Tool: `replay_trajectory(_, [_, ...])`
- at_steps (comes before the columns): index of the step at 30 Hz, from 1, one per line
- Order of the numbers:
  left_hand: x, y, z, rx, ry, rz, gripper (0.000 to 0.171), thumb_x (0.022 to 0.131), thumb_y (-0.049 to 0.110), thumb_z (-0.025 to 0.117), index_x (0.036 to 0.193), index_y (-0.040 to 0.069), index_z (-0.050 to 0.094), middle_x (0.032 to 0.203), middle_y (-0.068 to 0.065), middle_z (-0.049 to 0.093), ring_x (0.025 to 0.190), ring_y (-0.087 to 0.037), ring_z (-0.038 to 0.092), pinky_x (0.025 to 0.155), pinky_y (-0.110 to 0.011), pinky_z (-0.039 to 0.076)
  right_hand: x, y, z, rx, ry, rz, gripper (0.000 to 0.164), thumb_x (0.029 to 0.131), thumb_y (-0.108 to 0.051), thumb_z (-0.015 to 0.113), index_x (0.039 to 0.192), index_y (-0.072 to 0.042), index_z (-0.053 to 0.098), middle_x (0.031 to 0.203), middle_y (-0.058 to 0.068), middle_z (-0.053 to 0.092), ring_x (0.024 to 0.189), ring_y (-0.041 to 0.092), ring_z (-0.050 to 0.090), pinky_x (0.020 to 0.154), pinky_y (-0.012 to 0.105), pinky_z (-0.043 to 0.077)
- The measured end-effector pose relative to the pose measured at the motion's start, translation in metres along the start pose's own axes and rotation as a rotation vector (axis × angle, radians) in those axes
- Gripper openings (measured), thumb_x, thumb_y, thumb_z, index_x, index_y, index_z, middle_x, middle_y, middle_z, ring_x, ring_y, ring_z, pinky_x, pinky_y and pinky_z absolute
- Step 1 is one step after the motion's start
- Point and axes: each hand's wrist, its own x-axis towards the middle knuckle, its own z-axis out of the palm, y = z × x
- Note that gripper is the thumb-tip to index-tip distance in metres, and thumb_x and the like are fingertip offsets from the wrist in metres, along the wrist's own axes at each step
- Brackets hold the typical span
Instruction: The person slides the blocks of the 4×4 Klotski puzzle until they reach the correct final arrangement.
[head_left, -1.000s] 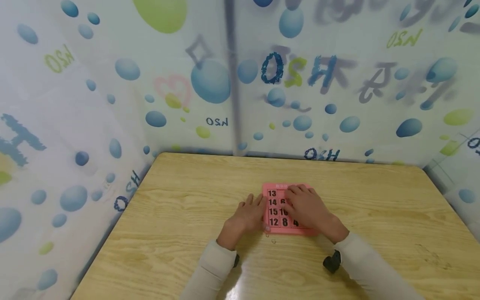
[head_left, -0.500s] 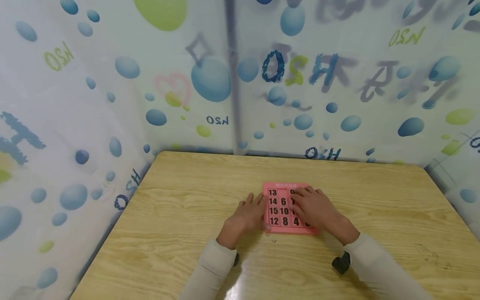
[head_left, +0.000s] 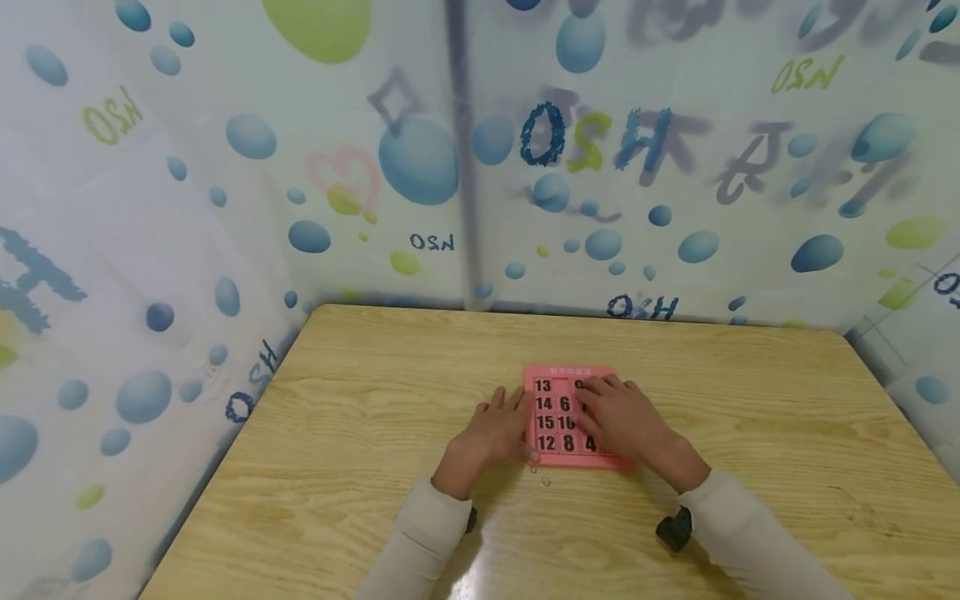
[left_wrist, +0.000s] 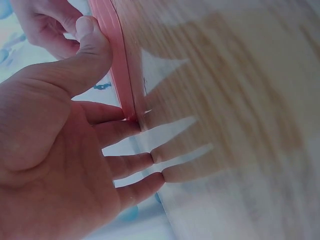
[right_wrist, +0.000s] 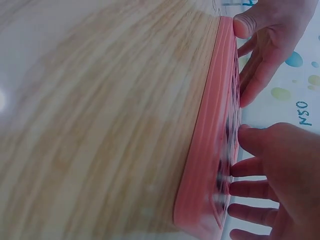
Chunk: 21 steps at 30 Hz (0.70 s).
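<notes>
A pink number sliding puzzle (head_left: 564,422) lies flat on the wooden table, its black-numbered tiles facing up. One blank slot shows in the top row, right of the tile 13 (head_left: 543,386). Along the puzzle's left side rests my left hand (head_left: 491,433), fingers extended; in the left wrist view its thumb (left_wrist: 89,40) is at the pink edge and some fingertips reach the tabletop. My right hand (head_left: 626,423) lies over the puzzle's right part, its fingertips (right_wrist: 240,167) at the tiles in the right wrist view. It hides the right-hand columns.
The wooden table (head_left: 375,400) extends around the puzzle on all sides. Two small clear drop-like spots (head_left: 546,481) are near the puzzle's front edge. A patterned wall covering (head_left: 345,275) stands behind the table.
My right hand has shifted right from the top-row slot, uncovering it and the tile 6, then edged slightly back left. The left hand stays on the puzzle's left side.
</notes>
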Motion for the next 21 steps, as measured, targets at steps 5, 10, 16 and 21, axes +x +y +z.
replay_trajectory(5, [0.0, 0.0, 0.0, 0.012, 0.002, -0.002, 0.097, 0.084, 0.04, 0.076, 0.158, 0.009, 0.022, 0.165, -0.01, 0.019, 0.152, -0.037, 0.013, 0.12, -0.052, 0.022, 0.002, -0.004, -0.002, -0.003, 0.009, -0.004, 0.043, 0.099, -0.039, 0.058, 0.127, -0.007, 0.066, 0.133, 0.013, 0.059, 0.122, 0.035, 0.054, 0.099, 0.057, 0.045])
replay_trajectory(10, [0.001, 0.001, 0.001, 0.013, 0.006, -0.006, 0.096, 0.084, 0.04, 0.075, 0.158, 0.009, 0.023, 0.165, -0.009, 0.021, 0.152, -0.037, 0.013, 0.12, -0.052, 0.023, 0.004, -0.008, 0.0, -0.006, 0.024, -0.013, 0.042, 0.098, -0.038, 0.06, 0.126, -0.006, 0.066, 0.132, 0.013, 0.06, 0.122, 0.035, 0.055, 0.099, 0.056, 0.045])
replay_trajectory(16, [0.001, 0.0, 0.002, 0.015, 0.007, -0.004, 0.096, 0.084, 0.04, 0.075, 0.158, 0.01, 0.023, 0.165, -0.009, 0.021, 0.152, -0.037, 0.014, 0.119, -0.052, 0.023, 0.006, -0.011, -0.001, -0.014, 0.044, -0.04, 0.043, 0.098, -0.039, 0.06, 0.124, -0.005, 0.067, 0.131, 0.013, 0.061, 0.122, 0.034, 0.055, 0.099, 0.056, 0.046])
replay_trajectory(21, [0.001, 0.0, 0.002, 0.018, 0.004, -0.003, 0.096, 0.084, 0.041, 0.075, 0.159, 0.01, 0.022, 0.165, -0.009, 0.021, 0.152, -0.037, 0.014, 0.119, -0.052, 0.023, 0.008, -0.013, 0.0, 0.001, 0.035, -0.035, 0.045, 0.098, -0.039, 0.06, 0.127, -0.005, 0.066, 0.132, 0.013, 0.06, 0.123, 0.034, 0.054, 0.102, 0.056, 0.045])
